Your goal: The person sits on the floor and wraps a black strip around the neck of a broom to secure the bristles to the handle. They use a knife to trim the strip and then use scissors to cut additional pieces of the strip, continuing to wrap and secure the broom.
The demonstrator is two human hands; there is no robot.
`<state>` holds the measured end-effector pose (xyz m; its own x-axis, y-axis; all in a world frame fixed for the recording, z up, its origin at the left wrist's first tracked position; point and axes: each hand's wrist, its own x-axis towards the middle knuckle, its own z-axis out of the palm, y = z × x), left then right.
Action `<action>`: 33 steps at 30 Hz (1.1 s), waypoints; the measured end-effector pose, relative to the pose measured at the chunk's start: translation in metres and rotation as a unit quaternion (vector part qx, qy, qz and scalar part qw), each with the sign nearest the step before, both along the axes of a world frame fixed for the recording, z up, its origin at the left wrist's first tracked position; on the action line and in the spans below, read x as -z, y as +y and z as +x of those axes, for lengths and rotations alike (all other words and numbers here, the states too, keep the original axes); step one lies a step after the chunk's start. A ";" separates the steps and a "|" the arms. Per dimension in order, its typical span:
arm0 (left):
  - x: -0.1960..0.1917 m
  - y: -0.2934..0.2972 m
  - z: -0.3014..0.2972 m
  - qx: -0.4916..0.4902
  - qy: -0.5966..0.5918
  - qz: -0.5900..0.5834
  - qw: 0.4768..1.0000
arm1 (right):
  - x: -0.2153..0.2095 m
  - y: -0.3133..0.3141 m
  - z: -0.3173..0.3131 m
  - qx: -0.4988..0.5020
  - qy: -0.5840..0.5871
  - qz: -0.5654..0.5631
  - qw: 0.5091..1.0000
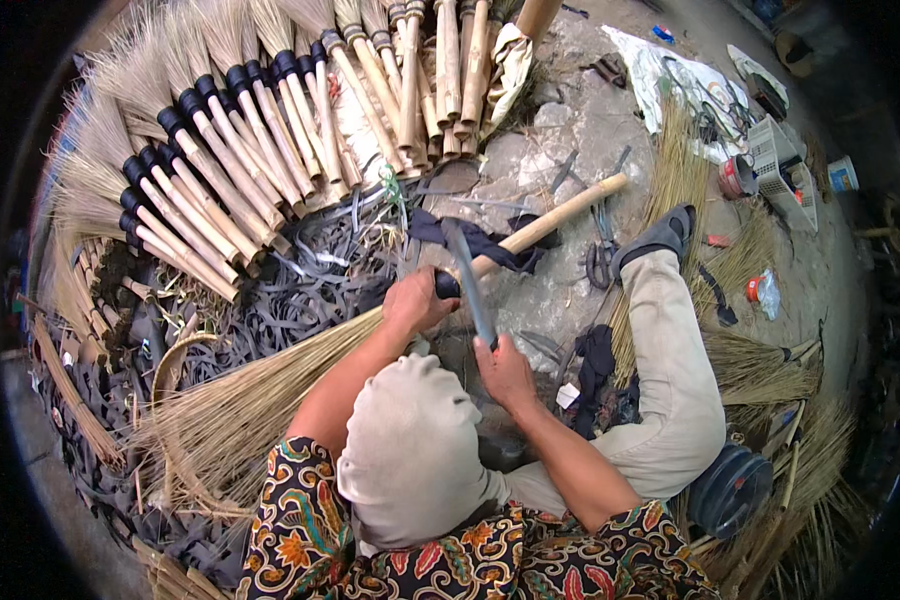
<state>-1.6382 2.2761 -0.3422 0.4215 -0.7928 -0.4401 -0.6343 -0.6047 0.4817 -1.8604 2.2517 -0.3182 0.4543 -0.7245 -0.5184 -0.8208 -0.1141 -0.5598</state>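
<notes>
My left hand (417,301) is closed around the neck of a broom, by the black binding (447,286). The broom's pale wooden handle (570,213) points up and right, and its straw bristles (260,400) fan out to the lower left, under my left forearm. In my right hand (507,372), the fingers grip the lower end of a long, grey, slightly curved strip (467,265). It crosses in front of the handle just beyond the binding. Whether it is a blade or rubber, I cannot tell. Black cloth (470,240) lies behind it, under the handle.
Bound brooms (260,130) lie fanned out at the upper left. Dark rubber strips (320,255) cover the ground below them. Loose straw (675,170), scissors (600,260), a pale plastic basket (782,175) and a black round container (730,490) are on the right, around my sandalled foot (658,240).
</notes>
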 end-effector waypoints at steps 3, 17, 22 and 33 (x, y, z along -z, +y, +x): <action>-0.002 -0.001 0.001 0.002 0.005 -0.004 1.000 | 0.007 0.002 -0.004 0.042 -0.076 -0.029 0.996; 0.002 -0.002 0.000 -0.013 0.005 -0.005 1.000 | 0.005 -0.001 -0.007 -0.030 0.027 0.029 0.999; -0.001 -0.001 0.004 0.025 -0.023 -0.019 0.999 | 0.007 -0.006 -0.009 -0.029 0.055 0.017 0.998; 0.001 0.018 0.001 0.090 -0.137 0.025 0.986 | 0.035 -0.024 -0.013 0.010 -0.059 -0.032 0.998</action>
<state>-1.6377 2.2945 -0.3434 0.3850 -0.8456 -0.3697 -0.8359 -0.4893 0.2486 -1.8735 2.2280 -0.3527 0.4937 -0.7644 -0.4148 -0.7526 -0.1366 -0.6441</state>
